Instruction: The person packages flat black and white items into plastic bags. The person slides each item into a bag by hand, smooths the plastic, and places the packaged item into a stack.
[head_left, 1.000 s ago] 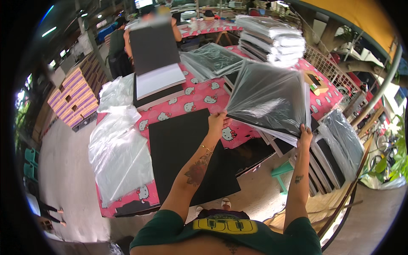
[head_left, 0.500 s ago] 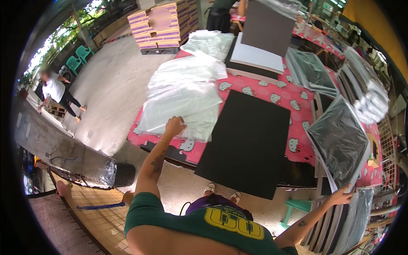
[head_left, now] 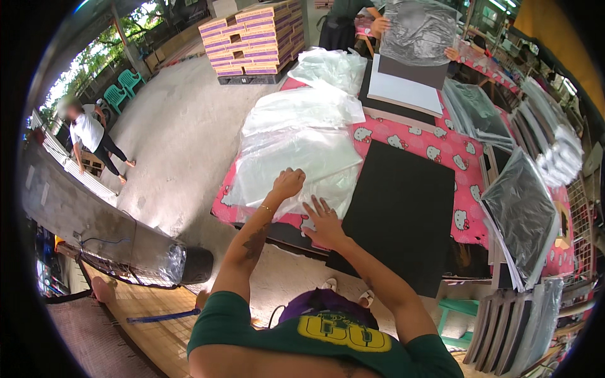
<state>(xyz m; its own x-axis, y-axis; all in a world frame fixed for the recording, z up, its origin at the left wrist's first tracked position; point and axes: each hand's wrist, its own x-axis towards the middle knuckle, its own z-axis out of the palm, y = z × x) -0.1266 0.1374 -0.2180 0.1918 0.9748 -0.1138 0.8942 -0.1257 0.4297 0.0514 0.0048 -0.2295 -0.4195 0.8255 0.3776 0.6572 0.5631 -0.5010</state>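
Observation:
A pile of clear plastic bags (head_left: 302, 148) lies on the left part of the pink patterned table (head_left: 441, 148). My left hand (head_left: 288, 183) is closed on the near edge of the top bag. My right hand (head_left: 323, 219) rests flat with fingers spread on the bags' near corner, beside the table's front edge. A large black board (head_left: 403, 214) lies flat just right of both hands.
Bagged boards (head_left: 526, 217) are stacked at the right, more stand below by a green stool (head_left: 457, 309). Across the table another person holds a bagged sheet (head_left: 419, 31) over a white-and-black stack (head_left: 403, 88). Stacked cartons (head_left: 255, 38) and a second person (head_left: 91, 138) are at the left.
My right hand let go of the bagged board at the right and came over to the plastic bags. My left hand slid toward the near middle of the pile and closed on a bag.

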